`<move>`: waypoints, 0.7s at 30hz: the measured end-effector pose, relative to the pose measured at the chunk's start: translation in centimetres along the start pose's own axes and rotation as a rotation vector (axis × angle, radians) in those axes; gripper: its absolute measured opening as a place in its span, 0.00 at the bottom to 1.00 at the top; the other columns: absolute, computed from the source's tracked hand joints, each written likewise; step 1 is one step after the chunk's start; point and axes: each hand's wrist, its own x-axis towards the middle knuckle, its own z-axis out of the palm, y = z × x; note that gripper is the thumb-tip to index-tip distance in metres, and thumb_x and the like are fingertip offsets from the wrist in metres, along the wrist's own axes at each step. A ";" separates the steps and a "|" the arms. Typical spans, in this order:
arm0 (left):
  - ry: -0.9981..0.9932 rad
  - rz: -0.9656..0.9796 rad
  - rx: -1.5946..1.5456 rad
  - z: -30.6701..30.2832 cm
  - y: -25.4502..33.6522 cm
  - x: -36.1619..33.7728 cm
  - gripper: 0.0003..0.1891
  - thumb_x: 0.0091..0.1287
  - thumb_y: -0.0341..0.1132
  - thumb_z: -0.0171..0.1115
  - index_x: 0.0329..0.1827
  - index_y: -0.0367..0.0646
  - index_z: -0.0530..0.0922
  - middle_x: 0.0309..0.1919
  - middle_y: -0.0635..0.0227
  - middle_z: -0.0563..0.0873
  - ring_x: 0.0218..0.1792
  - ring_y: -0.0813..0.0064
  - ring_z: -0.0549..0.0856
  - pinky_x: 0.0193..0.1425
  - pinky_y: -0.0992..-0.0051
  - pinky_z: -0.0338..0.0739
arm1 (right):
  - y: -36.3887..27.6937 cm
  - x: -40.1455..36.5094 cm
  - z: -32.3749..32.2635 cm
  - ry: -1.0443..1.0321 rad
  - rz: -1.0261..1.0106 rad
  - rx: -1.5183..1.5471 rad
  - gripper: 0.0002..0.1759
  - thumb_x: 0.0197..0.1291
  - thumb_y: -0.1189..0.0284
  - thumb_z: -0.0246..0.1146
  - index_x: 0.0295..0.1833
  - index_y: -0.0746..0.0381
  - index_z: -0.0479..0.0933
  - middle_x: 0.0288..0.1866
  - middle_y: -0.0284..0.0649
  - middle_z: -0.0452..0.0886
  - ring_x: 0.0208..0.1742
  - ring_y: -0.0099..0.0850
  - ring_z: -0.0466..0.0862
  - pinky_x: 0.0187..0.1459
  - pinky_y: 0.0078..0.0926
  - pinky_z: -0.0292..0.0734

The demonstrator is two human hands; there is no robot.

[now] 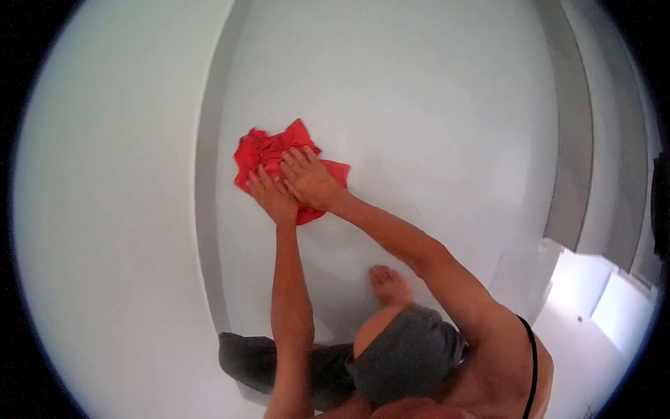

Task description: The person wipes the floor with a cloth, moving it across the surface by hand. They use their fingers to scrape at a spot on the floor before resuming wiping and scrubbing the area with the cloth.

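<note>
A crumpled red cloth [266, 148] lies on the pale floor [419, 119], close to the grey skirting on the left. My left hand [274, 197] presses flat on its lower left part, fingers stretched out and a little apart. Just up and to the right, my right hand [308, 179] lies flat on the middle of the cloth with its fingers extended. The two hands are side by side, nearly touching. Cloth edges stick out above, left, right and below them; the part under the palms is hidden.
A grey skirting [207, 160] runs along the white wall [112, 181] on the left. My bare foot [389, 285] and bent knees in dark grey clothing are below. On the right are a grey band [574, 140] and a bright opening [586, 293].
</note>
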 end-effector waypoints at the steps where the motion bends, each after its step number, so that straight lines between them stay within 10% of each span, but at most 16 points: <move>1: -0.001 -0.039 0.012 0.7 0.6 -0.3 0.28 0.83 0.43 0.50 0.81 0.41 0.66 0.82 0.42 0.63 0.81 0.34 0.60 0.84 0.43 0.53 | 0.5 -0.9 -0.2 0.012 -0.008 0.000 0.25 0.71 0.67 0.58 0.66 0.75 0.78 0.74 0.61 0.75 0.78 0.57 0.70 0.79 0.62 0.58; 11: -0.148 0.326 -0.108 2.9 18.6 -5.3 0.28 0.79 0.41 0.56 0.80 0.44 0.70 0.81 0.45 0.66 0.82 0.37 0.60 0.86 0.43 0.52 | 5.5 -13.1 -14.1 -0.124 0.458 -0.155 0.25 0.72 0.68 0.57 0.69 0.70 0.75 0.75 0.56 0.74 0.78 0.57 0.70 0.80 0.59 0.59; 17: -0.688 0.629 -0.428 2.0 32.4 -14.0 0.31 0.76 0.41 0.60 0.80 0.42 0.70 0.82 0.43 0.64 0.84 0.40 0.58 0.87 0.42 0.49 | 4.1 -28.7 -20.8 0.135 0.851 -0.374 0.26 0.75 0.67 0.58 0.73 0.67 0.71 0.77 0.56 0.72 0.77 0.58 0.70 0.80 0.57 0.59; 21: -0.713 0.800 -0.599 1.9 34.7 -17.4 0.28 0.76 0.43 0.60 0.77 0.43 0.74 0.80 0.47 0.68 0.83 0.43 0.60 0.87 0.44 0.49 | 3.8 -33.5 -21.0 0.387 1.027 -0.473 0.27 0.77 0.67 0.57 0.75 0.68 0.70 0.76 0.57 0.73 0.78 0.57 0.70 0.81 0.55 0.57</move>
